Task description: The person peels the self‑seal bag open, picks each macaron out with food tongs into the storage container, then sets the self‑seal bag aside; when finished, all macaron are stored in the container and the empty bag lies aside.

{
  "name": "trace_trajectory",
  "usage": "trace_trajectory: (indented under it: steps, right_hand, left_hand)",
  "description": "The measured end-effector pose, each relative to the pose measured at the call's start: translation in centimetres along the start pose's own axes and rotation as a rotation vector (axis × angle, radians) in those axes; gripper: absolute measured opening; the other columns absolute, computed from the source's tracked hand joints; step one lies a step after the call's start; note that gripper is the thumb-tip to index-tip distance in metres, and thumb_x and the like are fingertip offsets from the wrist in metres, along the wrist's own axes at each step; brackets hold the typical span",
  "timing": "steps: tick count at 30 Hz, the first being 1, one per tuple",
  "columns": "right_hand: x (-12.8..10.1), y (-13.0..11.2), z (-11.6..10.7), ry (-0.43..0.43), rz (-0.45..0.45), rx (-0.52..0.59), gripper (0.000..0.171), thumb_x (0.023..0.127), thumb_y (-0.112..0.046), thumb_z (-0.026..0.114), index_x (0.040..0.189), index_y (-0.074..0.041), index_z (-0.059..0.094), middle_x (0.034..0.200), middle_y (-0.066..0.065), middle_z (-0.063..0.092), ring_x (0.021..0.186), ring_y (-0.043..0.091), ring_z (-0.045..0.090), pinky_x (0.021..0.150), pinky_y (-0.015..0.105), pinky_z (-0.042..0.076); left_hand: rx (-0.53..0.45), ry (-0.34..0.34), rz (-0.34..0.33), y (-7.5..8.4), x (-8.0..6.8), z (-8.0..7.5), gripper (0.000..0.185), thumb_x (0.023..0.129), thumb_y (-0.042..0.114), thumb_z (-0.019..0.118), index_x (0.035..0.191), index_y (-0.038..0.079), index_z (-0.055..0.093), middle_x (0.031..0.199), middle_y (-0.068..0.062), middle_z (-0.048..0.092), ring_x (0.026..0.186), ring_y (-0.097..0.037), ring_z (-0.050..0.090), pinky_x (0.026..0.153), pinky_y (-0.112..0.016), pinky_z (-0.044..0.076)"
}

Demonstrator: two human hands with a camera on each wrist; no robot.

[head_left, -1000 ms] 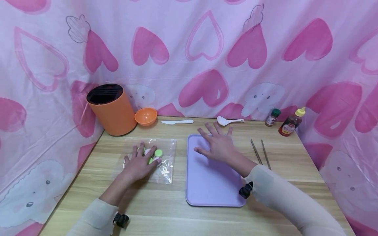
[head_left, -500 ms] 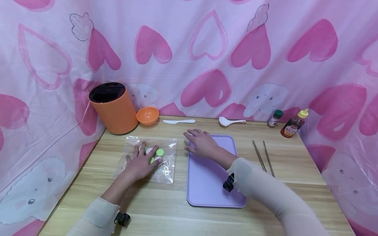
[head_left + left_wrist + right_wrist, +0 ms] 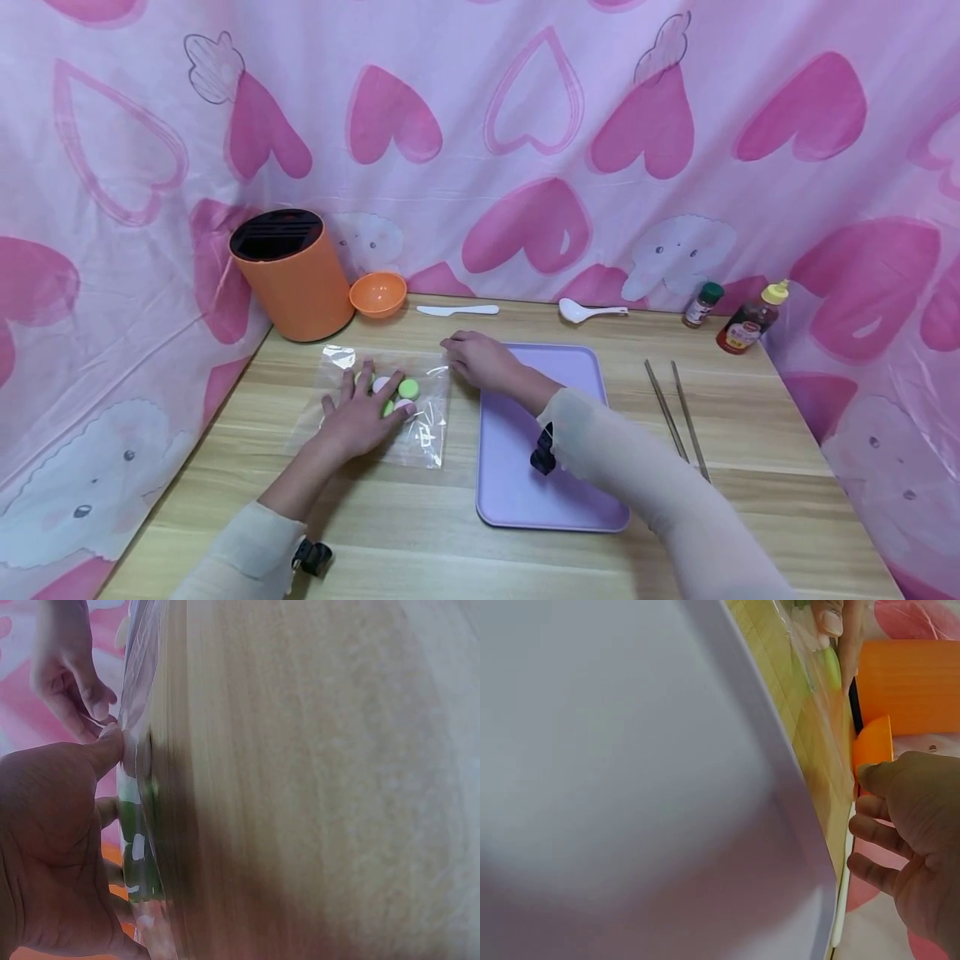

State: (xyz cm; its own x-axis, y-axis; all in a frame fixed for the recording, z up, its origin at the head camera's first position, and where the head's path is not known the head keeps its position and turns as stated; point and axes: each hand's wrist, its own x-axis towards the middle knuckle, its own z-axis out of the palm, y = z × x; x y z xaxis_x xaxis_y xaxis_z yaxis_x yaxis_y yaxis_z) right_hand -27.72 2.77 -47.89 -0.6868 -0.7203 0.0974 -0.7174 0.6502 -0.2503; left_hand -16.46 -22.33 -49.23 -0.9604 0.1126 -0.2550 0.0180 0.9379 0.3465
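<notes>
A clear plastic bag (image 3: 423,437) lies flat on the table, with several green and pale lilac round pieces (image 3: 408,389) inside. My left hand (image 3: 358,419) rests on it with fingers spread, partly covering the pieces. The thumb and forefinger of my right hand (image 3: 480,360) pinch the bag's far right corner; in the right wrist view, this hand (image 3: 922,832) has its thumb tip at the film's edge. Under my right forearm is a lilac tray (image 3: 517,500), its far left corner hidden by that hand.
Behind the bag stand an orange knife block (image 3: 292,287) and an orange bowl (image 3: 378,295). A white knife (image 3: 457,310) and white spoon (image 3: 588,311) lie along the back. Metal chopsticks (image 3: 678,417) are right of the tray; a green-capped jar (image 3: 702,305) and yellow-capped bottle (image 3: 750,321) stand back right.
From over the tray, my right hand has moved left to the bag's corner, its spread fingers closing into a pinch. My left hand has stayed on the bag.
</notes>
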Motion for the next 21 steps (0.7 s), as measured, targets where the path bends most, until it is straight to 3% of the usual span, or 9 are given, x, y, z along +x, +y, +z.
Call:
trace_trajectory:
  steps: [10,15,21]
  right_hand:
    - [1.3,-0.1,1.2,-0.011,0.029,0.057,0.036,0.112,-0.013,0.064,0.146,-0.007,0.071,0.141,0.014,0.074,0.135,0.032,0.069,0.119,0.046,0.056]
    - [1.6,-0.1,1.7,-0.007,0.041,0.038,0.032,0.110,-0.010,0.064,0.140,-0.012,0.077,0.129,0.007,0.075,0.125,0.029,0.070,0.104,0.048,0.063]
    - [1.9,0.0,2.0,0.018,0.039,-0.034,0.026,0.106,-0.006,0.067,0.122,-0.019,0.084,0.118,0.002,0.074,0.113,0.026,0.068,0.088,0.050,0.063]
  left_hand:
    - [0.008,0.000,-0.006,0.1,0.0,0.1,0.078,0.111,0.071,0.045,0.177,0.032,0.028,0.185,-0.028,-0.003,0.167,-0.064,-0.006,0.119,-0.096,0.004]
    - [0.011,-0.002,-0.008,0.1,0.0,0.0,0.078,0.111,0.071,0.045,0.177,0.033,0.029,0.185,-0.029,-0.002,0.167,-0.064,-0.005,0.119,-0.096,0.004]
    - [0.001,-0.008,-0.009,0.1,0.1,0.0,0.078,0.111,0.071,0.045,0.177,0.033,0.028,0.185,-0.028,-0.003,0.167,-0.064,-0.006,0.119,-0.096,0.003]
